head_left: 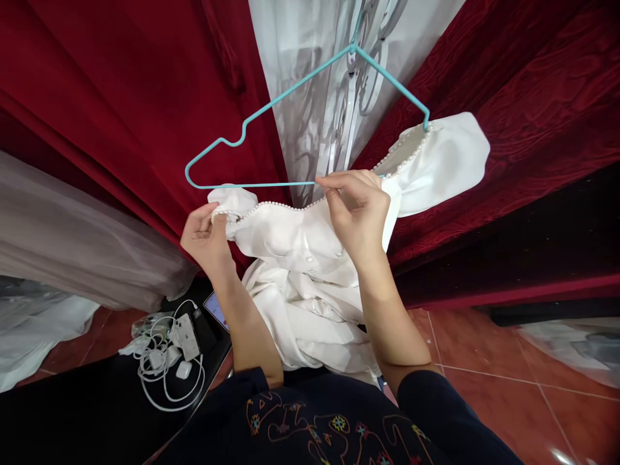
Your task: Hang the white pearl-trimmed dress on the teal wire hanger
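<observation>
A white dress [310, 239] with a pearl-beaded neckline spreads between my hands, its skirt bunched in folds below. My left hand [206, 236] pinches the beaded edge of the dress near its left sleeve. With thumb and index finger, my right hand [358, 203] grips the bottom bar of a thin turquoise hanger [298, 81]. The right puffed sleeve [453, 161] hangs over the hanger's right end. At the left, the hanger's end is bare, and the left sleeve [232, 197] lies just under the bar.
Dark red curtains [121, 84] flank white fabric and a white scrolled metal frame [349, 116]. On a black bench [97, 400] at lower left lie a phone [185, 337], tangled white cables and a lit screen [216, 311]. Red floor tiles [489, 361] show at right.
</observation>
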A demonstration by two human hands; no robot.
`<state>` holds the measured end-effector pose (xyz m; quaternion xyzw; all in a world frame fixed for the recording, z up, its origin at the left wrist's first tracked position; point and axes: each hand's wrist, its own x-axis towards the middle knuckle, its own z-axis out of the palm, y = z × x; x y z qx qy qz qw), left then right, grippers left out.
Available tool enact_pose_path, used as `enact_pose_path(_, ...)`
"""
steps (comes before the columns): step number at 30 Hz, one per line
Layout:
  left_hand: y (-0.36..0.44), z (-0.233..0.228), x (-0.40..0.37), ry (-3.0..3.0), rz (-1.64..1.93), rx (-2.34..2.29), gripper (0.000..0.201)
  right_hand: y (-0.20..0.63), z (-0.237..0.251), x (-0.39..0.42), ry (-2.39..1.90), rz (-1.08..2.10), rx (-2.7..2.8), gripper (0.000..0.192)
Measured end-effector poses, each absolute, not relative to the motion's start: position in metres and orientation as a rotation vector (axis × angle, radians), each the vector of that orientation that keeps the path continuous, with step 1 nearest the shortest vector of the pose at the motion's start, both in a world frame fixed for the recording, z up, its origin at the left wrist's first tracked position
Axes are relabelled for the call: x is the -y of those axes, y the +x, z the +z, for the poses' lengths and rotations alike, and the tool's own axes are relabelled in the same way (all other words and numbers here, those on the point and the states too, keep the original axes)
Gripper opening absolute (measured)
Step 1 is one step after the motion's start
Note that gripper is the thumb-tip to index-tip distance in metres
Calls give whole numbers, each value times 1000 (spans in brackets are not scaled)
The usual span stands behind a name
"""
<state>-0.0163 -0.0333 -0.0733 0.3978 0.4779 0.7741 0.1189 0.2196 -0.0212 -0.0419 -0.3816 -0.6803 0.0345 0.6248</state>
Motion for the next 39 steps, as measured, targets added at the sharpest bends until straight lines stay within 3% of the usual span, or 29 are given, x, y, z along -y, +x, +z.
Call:
enact_pose_path(5,26,-55,35,1423,2096,-1200,25,216,-37,26,-931,24,1539,21)
enact_pose_path(9,43,-35,31,1384,2092,-1020,18,215,-32,38,-845,82,1608,21)
enact_pose_path(13,47,-27,37,1407,2174,-894,16,233,-31,36,-829,-71,1275,19)
enact_pose_path(16,47,-23,41,1412,2209,-873,14,262,-32,18,-871,-173,1115,38)
enact_pose_path(23,39,-14,38,1401,2243,-739,12,329,-8,-29,-1054,40,1216,23)
enact_pose_path(28,39,-19,35,1396,2238,-752,8,371,-13,-27,-1125,124,907,19)
enact_pose_path(32,53,-34,33,1349,2210,-898,21,351,-60,15,-1029,121,636,32)
enact_pose_path(34,61,-42,33,1321,2180,-964,29,327,-80,36,-973,295,550,30)
enact_pose_path(39,73,-50,38,1201,2131,-836,16,283,-74,45,-847,728,710,24)
